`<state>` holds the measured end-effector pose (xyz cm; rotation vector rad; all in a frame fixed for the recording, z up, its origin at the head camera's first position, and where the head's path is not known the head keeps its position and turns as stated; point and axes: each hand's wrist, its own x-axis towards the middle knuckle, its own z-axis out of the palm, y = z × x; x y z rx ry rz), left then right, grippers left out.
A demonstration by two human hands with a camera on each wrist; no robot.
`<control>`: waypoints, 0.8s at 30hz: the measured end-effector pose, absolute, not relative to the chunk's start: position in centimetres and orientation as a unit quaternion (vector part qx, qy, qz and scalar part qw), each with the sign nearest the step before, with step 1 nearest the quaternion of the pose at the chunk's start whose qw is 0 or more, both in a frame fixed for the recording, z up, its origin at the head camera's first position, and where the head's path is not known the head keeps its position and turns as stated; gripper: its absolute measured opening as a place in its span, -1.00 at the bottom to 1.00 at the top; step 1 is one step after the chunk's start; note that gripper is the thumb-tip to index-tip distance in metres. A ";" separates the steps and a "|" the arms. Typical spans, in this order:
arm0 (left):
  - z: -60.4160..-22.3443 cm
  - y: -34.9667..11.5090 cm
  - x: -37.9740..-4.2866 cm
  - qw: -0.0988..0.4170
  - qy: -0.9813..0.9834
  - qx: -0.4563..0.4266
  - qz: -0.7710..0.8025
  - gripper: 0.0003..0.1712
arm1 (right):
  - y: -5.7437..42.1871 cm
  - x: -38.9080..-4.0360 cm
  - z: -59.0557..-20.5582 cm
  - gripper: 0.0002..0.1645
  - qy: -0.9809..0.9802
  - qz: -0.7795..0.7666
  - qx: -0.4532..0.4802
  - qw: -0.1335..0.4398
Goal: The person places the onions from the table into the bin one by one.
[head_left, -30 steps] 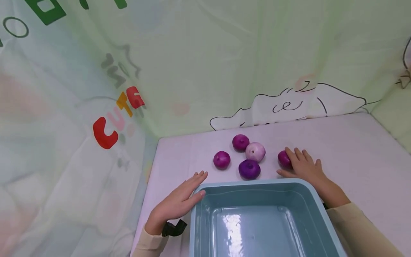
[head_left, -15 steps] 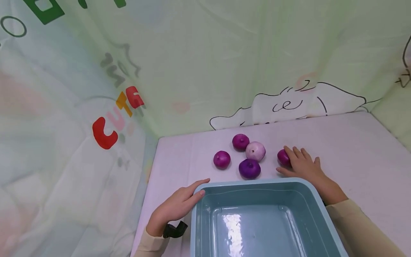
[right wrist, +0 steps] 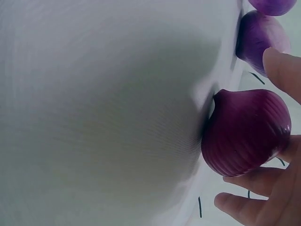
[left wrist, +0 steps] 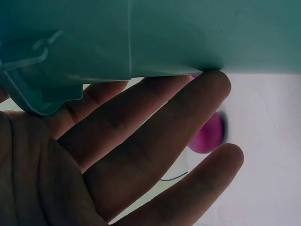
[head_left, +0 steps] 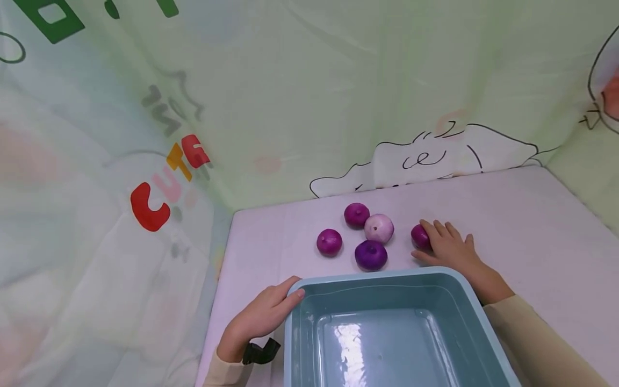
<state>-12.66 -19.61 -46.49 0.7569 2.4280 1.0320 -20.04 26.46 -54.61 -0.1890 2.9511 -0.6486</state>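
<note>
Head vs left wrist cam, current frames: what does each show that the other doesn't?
Head only: the right hand, the pale onion, the inside of the blue bin and the red letter C.

Left wrist only: the palm side of the left hand and a close look at the bin's outer wall.

Both: the left hand, the bin, the pale tabletop and at least one purple onion.

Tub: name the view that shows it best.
The head view: the tub's rim, inner walls and floor show, though its near end is cut off. The left wrist view gives only a stretch of its outside; the right wrist view shows none.
</note>
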 end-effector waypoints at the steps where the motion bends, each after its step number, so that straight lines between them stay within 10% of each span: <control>1: -46.5 -19.7 -12.6 0.195 0.868 0.270 0.369 -0.49 | 26.3 -20.2 -54.6 0.26 0.973 -0.213 -0.062 0.055; 24: -46.7 -19.6 -12.4 0.188 0.863 0.272 0.383 -0.45 | 26.2 -21.5 -56.0 0.06 0.979 -0.196 -0.062 -0.007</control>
